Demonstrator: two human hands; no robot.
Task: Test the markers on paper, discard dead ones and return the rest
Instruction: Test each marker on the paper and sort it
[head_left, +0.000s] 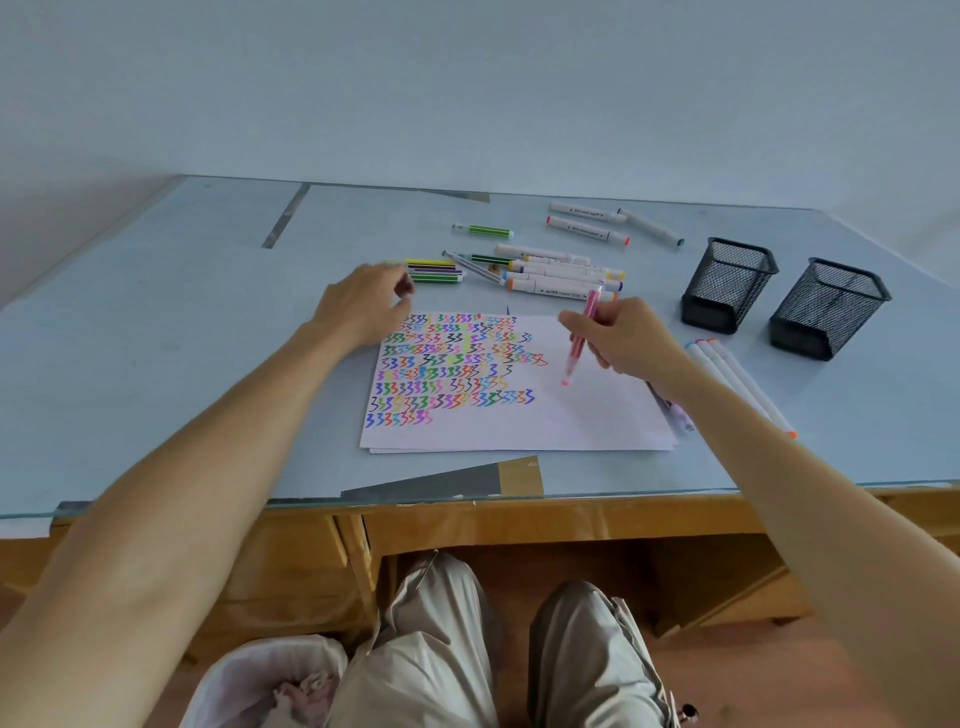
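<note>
paper (545, 410) on table (156, 322), markers (563, 270) behind it, two holders (727, 283) right (side by side)

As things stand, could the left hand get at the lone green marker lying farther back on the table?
Probably yes. The left hand rests near the striped markers, and the green marker lies apart beyond them on bare table; nothing stands between, only a forward reach.

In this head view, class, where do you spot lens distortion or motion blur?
Head view: wide-angle bending curves the table edges and stretches both forearms; the pink marker in the right hand is slightly motion-blurred at its tip; lighting is soft and even, without harsh shadows.
</note>
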